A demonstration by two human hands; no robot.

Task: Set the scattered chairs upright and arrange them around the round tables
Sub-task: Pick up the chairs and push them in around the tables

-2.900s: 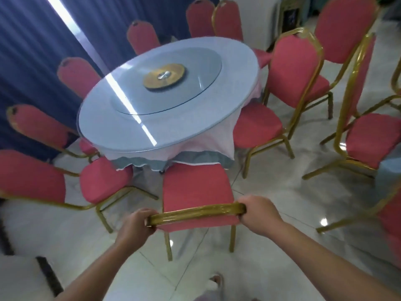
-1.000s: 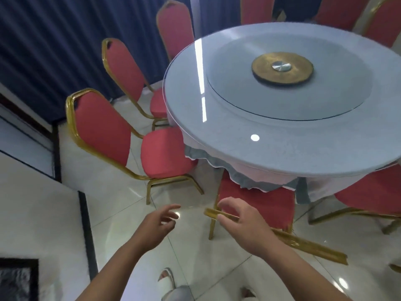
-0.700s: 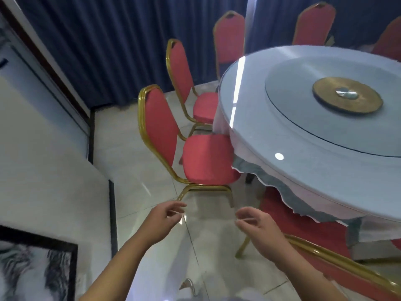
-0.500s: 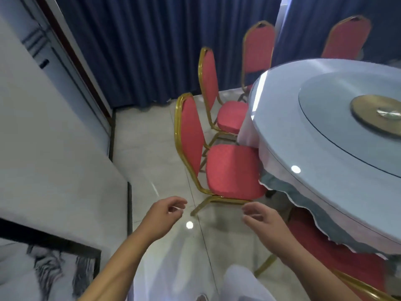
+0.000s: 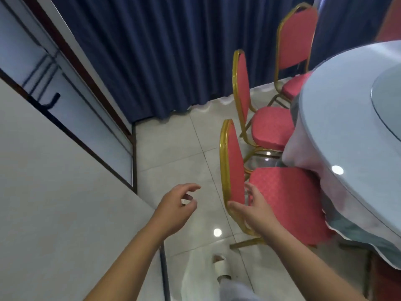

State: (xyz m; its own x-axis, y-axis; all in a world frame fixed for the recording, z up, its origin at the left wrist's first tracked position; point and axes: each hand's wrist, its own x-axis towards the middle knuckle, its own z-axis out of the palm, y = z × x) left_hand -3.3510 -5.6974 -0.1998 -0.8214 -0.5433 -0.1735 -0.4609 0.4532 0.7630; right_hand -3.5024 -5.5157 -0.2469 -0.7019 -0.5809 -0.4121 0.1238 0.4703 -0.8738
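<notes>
One round counter (image 5: 347,131) has the nearest chair (image 5: 282,192) upright, seat against its edge. Right hand (image 5: 253,205), fingers spread, empty, is at that chair's backrest; left hand (image 5: 178,205), loosely curled, empty, hovers farther from the counter.

Pale tile floor (image 5: 173,153) with upright red chairs (image 5: 282,192) and draped round table (image 5: 347,137).

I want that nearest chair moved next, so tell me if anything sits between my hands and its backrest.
Nothing visible does. The right hand is at the backrest of the nearest chair, open. Only bare floor tile lies between the left hand and the gold frame.
</notes>
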